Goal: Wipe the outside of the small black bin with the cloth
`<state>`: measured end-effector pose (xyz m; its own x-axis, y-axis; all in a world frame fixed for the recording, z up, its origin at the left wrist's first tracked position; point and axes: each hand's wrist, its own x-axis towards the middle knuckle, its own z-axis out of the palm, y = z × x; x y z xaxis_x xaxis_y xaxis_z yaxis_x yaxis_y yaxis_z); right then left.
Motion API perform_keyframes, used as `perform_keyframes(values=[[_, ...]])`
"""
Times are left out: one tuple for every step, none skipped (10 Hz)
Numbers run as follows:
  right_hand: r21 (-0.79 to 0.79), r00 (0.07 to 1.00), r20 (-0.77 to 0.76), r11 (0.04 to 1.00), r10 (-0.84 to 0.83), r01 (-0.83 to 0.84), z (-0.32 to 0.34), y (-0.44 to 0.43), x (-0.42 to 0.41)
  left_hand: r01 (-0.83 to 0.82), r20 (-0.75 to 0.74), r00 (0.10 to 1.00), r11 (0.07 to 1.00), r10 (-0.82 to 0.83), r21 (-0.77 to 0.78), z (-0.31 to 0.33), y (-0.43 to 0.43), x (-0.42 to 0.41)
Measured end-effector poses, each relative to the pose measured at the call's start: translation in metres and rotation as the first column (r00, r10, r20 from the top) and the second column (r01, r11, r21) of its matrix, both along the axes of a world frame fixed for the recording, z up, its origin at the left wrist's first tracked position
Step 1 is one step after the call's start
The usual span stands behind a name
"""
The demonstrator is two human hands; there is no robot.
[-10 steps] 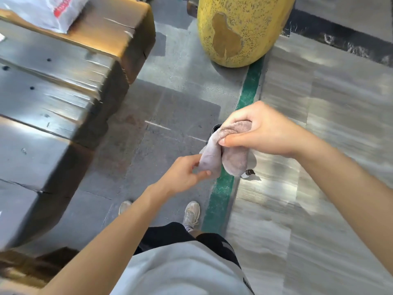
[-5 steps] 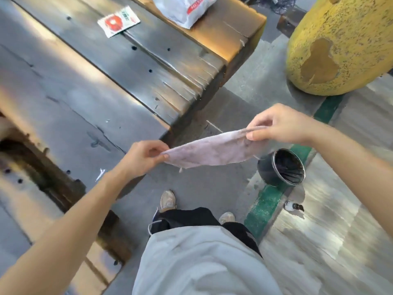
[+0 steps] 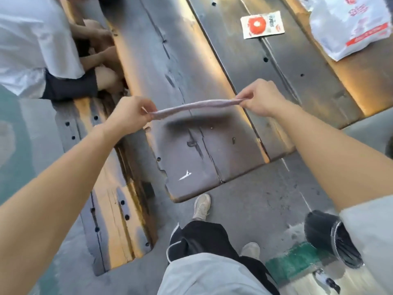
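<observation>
A pale grey-pink cloth [image 3: 196, 106] is stretched edge-on between my two hands, just above the dark wooden table [image 3: 212, 145]. My left hand [image 3: 129, 114] pinches its left end and my right hand [image 3: 262, 97] pinches its right end. The small black bin [image 3: 323, 233] lies tipped on the floor at the lower right, its open mouth facing right, partly hidden behind my right sleeve. Both hands are far from the bin.
A wooden bench [image 3: 110, 209] runs along the table's left side, with a seated person [image 3: 42, 50] in white at the upper left. A red-and-white packet [image 3: 262, 24] and a white plastic bag [image 3: 350, 24] lie on the table. A green floor stripe [image 3: 291, 260] passes by the bin.
The view has swung left, from the floor and yellow bollard to the table. My hands spread the bunched cloth out and carried it over the tabletop. The bin now sits at the lower right.
</observation>
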<state>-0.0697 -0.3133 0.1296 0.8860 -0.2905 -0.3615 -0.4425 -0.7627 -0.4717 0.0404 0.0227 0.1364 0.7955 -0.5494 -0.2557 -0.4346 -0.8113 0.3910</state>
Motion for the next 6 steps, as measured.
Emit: perform_keyframes(values=[[-0.111,0.999,-0.003,0.992,0.054,-0.054,-0.047,0.014,0.010,0.012,-0.034,0.999,0.999,-0.011,0.041,-0.043,0.017,-0.005],[-0.159,0.987,-0.100,0.977,0.126,-0.141,-0.083,0.028,-0.010,0.057,-0.158,0.987,0.991,-0.037,0.122,-0.087,0.034,-0.034],[-0.185,0.941,-0.232,0.939,0.246,-0.291,-0.108,0.046,-0.043,0.154,-0.315,0.945,0.971,-0.091,0.181,-0.118,0.046,-0.067],[-0.180,0.962,-0.179,0.954,0.206,-0.238,-0.114,0.054,-0.075,0.190,-0.333,0.937,0.952,-0.103,0.242,-0.126,0.048,-0.090],[-0.190,0.982,-0.137,0.970,0.130,-0.155,-0.109,0.046,-0.095,0.167,-0.279,0.953,0.974,-0.119,0.154,-0.125,0.030,-0.093],[-0.213,0.992,-0.106,0.976,-0.072,0.049,-0.095,0.028,-0.103,0.224,-0.236,0.952,0.970,-0.196,0.097,-0.115,-0.010,-0.087]])
